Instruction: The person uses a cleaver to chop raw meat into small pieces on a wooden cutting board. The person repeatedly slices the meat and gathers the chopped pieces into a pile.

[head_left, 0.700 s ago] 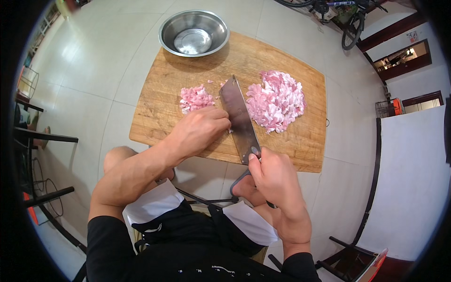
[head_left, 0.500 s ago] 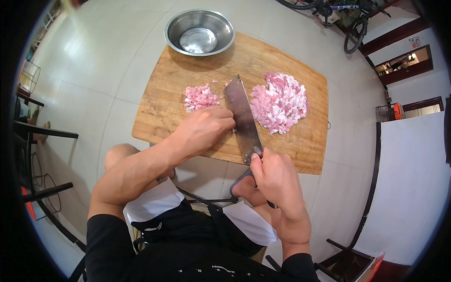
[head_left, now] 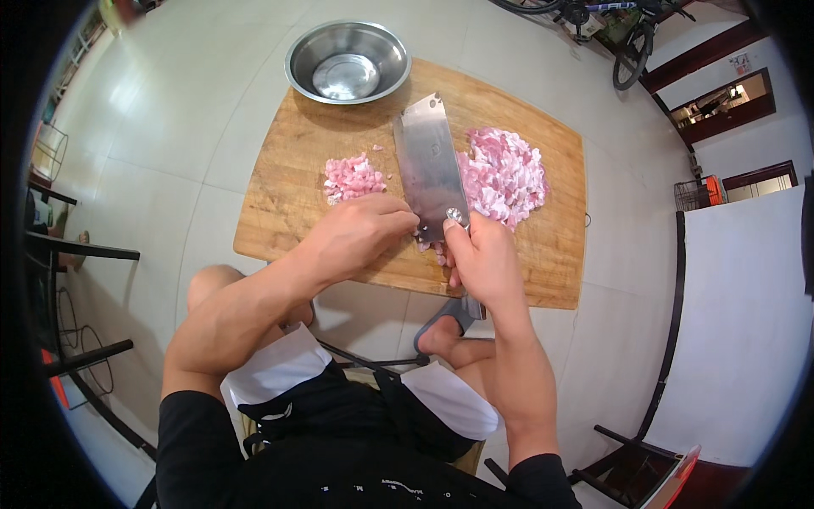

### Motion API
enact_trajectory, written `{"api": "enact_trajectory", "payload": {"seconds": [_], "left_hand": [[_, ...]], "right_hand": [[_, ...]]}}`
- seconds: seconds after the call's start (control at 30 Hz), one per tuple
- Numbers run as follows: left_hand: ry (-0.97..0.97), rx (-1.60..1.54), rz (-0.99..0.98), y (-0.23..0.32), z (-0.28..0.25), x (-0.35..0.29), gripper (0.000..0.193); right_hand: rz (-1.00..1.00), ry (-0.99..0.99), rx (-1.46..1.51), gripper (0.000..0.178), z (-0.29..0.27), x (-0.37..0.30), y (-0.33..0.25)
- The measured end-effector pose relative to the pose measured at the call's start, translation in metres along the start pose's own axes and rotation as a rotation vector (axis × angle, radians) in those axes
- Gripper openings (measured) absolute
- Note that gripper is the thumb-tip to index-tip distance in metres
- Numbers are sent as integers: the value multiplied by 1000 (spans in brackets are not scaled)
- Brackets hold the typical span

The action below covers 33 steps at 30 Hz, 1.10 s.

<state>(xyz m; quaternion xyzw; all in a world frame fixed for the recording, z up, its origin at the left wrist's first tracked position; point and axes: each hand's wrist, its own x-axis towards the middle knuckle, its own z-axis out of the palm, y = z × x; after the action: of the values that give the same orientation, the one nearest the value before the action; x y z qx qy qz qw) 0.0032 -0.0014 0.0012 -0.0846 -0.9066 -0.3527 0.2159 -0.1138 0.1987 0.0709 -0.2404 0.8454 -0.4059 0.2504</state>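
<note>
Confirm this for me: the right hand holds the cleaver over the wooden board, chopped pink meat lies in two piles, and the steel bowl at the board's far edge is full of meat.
Wrong on the bowl. In the head view the steel bowl at the far edge of the wooden board is empty. The rest stands: the right hand holds the cleaver, with the small pile and large pile of pink meat.

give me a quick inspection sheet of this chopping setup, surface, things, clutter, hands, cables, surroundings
surface: wooden cutting board lying on a pale tiled floor
job's things: cleaver with its flat side up over the board; large pile of diced pink meat to its right, small pile of diced meat to its left
clutter: steel bowl, looks empty, at the board's far edge
grippers: right hand grips the cleaver handle; left hand beside the blade's heel, fingertips at the blade
cables: dark cable loops on the floor at left
surroundings: bicycle at top right, dark chair frames left
</note>
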Motion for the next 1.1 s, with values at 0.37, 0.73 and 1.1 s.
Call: {"api": "enact_trajectory", "payload": {"seconds": [0.37,0.73,1.1], "left_hand": [[-15,80,-63,1,-5,-3,13],[-23,146,-6,1,-2,1,11],[-64,88,7,-3,3,3,10]], "right_hand": [[-96,78,-214,34,-10,-44,-4],[-122,-55,-465,35,-17,-71,-26],[-58,-76,-516,40,-7,-49,-29]]}}
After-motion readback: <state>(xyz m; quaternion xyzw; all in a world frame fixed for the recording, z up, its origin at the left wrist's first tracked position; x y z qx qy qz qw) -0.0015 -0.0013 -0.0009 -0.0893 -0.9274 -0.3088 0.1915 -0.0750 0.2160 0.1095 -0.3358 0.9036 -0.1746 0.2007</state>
